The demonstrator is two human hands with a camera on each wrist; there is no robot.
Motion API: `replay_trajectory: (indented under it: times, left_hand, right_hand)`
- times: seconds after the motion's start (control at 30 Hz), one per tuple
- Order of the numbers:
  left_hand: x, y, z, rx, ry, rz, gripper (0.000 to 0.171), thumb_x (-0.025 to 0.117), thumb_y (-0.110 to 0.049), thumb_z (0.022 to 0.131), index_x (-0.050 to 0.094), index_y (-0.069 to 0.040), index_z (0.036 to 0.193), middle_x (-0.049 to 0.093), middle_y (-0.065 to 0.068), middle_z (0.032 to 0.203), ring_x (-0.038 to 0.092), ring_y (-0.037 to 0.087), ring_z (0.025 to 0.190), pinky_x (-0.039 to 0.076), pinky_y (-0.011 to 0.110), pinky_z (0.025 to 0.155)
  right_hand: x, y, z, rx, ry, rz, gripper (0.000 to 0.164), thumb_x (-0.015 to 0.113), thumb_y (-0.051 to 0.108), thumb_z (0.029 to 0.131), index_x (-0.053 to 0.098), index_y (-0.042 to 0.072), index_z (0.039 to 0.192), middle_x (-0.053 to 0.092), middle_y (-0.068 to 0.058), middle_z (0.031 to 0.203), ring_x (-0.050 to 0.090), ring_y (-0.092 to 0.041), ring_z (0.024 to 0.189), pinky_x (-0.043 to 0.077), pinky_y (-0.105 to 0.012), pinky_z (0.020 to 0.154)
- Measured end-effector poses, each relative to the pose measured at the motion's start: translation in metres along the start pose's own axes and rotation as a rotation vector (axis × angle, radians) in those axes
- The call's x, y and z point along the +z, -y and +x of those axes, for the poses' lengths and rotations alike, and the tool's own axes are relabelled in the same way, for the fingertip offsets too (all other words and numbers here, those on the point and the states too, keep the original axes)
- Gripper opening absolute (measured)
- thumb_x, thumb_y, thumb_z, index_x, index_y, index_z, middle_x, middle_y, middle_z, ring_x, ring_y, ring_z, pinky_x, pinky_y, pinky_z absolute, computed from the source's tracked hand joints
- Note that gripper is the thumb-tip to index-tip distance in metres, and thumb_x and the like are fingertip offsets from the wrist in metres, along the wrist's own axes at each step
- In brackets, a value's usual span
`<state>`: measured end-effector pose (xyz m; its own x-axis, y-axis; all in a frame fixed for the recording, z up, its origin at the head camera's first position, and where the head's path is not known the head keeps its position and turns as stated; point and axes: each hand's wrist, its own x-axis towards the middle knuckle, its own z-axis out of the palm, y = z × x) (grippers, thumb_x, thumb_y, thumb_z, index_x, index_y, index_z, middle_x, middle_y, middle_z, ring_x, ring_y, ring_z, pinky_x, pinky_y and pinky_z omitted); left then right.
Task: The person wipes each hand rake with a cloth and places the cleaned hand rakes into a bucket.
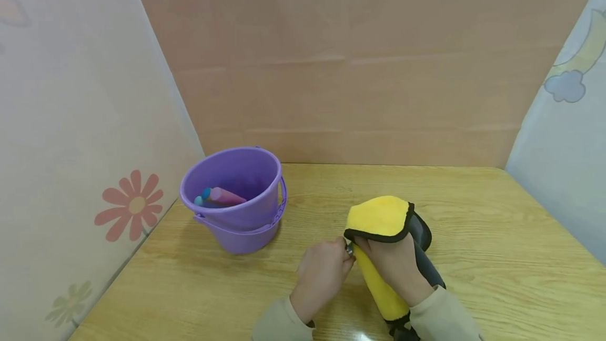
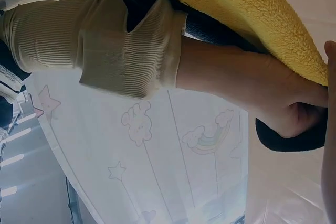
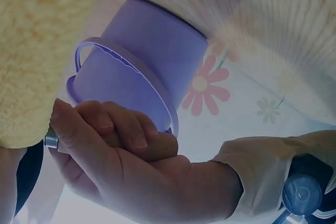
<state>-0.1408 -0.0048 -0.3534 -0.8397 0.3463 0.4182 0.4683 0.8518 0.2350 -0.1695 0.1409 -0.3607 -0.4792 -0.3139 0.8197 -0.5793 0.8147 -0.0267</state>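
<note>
A plush towel [image 1: 379, 217], yellow on one face and dark grey on the other with black edging, drapes over my right hand [image 1: 395, 264]. The right fingers are curled in its fold, gripping the cloth; their tips are hidden. Close beside it, my left hand [image 1: 324, 272] pinches a small shiny metal piece [image 1: 349, 249] at the towel's edge. In the right wrist view this metal piece [image 3: 51, 140] sticks out between the left fingers and the yellow pile [image 3: 42, 51]; the rest of it is hidden. The left wrist view shows my right hand [image 2: 294, 103] under the towel [image 2: 236, 14].
A purple bucket [image 1: 241, 225] stands at the table's back left, its handle hanging down the side. Inside lie a pink cylinder [image 1: 226, 197] and blue-ended ones. The wooden table [image 1: 497, 225] meets a brown back wall [image 1: 355, 93] and printed side panels [image 1: 94, 93].
</note>
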Motion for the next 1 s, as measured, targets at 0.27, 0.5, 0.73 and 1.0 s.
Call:
replay_trajectory:
  times: [0.27,0.5,0.73,1.0]
  left_hand:
    - [-0.004,-0.003,-0.001,-0.018,-0.007,0.046,0.030,0.067,-0.026,0.083,0.048,-0.013,0.063,0.033,-0.009,0.050,0.026,0.002,0.041,0.020,0.014,0.034]
    - [-0.005,-0.005,-0.003,0.002,-0.026,0.049,0.028,0.067,-0.030,0.083,0.052,-0.012,0.067,0.036,-0.008,0.051,0.028,0.002,0.042,0.022,0.015,0.035]
    - [-0.003,-0.004,-0.006,0.017,-0.064,0.066,0.031,0.070,-0.037,0.079,0.052,-0.014,0.065,0.034,-0.010,0.050,0.027,0.001,0.043,0.022,0.015,0.036]
    - [-0.006,-0.005,-0.008,0.026,-0.043,0.029,0.031,0.070,-0.034,0.079,0.051,-0.015,0.064,0.037,-0.011,0.052,0.029,0.000,0.043,0.023,0.014,0.037]
  right_hand:
    - [0.000,-0.004,0.004,0.166,0.011,0.294,0.024,0.071,0.009,0.079,0.050,0.017,0.071,0.044,0.010,0.067,0.043,-0.004,0.061,0.039,-0.019,0.055]
    - [0.002,-0.004,0.009,0.233,-0.064,0.169,0.024,0.077,0.005,0.070,0.053,0.011,0.069,0.049,0.003,0.067,0.046,-0.009,0.060,0.044,-0.028,0.053]
    - [0.005,-0.020,0.008,0.076,-0.185,-0.069,0.035,0.055,0.023,0.091,0.052,0.005,0.061,0.045,-0.006,0.054,0.041,-0.019,0.046,0.039,-0.035,0.038]
    - [0.003,-0.037,0.006,0.145,-0.236,-0.105,0.025,0.063,0.012,0.080,0.051,0.005,0.058,0.034,-0.001,0.045,0.024,-0.010,0.040,0.022,-0.027,0.032]
